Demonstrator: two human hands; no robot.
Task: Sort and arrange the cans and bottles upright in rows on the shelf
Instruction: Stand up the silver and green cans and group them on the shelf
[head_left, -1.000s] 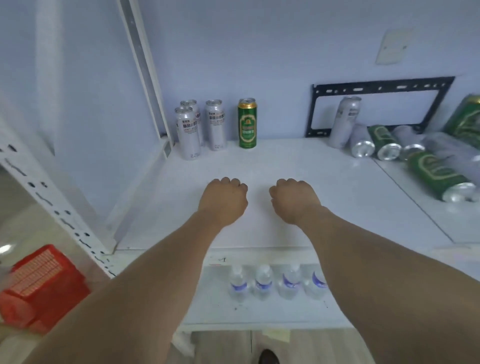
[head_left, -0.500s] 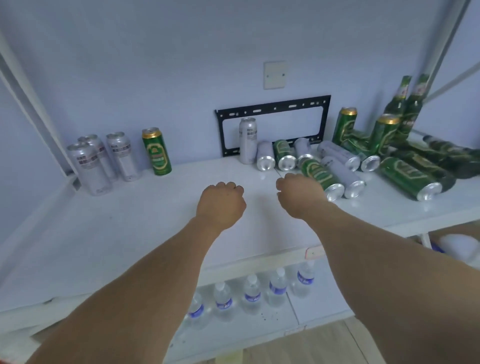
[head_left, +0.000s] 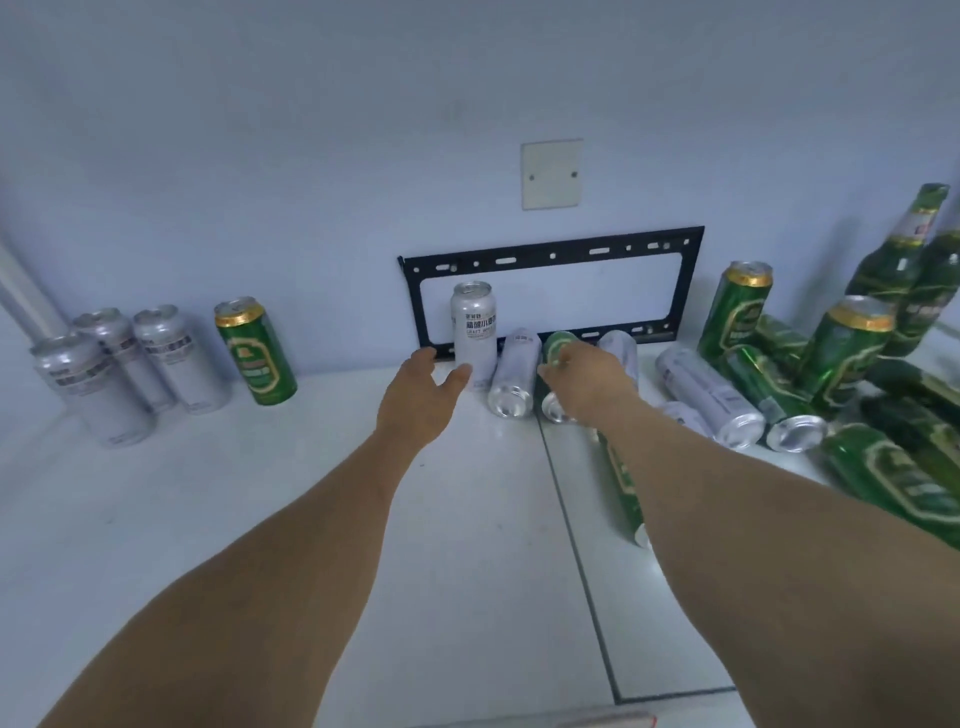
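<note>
The left hand (head_left: 420, 400) is spread open, thumb and fingers either side of the base of an upright silver can (head_left: 472, 332) without clearly closing on it, while the right hand (head_left: 589, 382) lies over a fallen green can (head_left: 555, 358), fingers curled on it, though whether it truly grips is hard to tell. Beside them on the white shelf (head_left: 260, 519) lies a silver can (head_left: 513, 379); three silver cans (head_left: 124, 364) and a green can (head_left: 255, 358) stand upright at the left, and a jumble of cans and green bottles (head_left: 904, 270) at the right is partly cut off and hidden behind the right arm.
</note>
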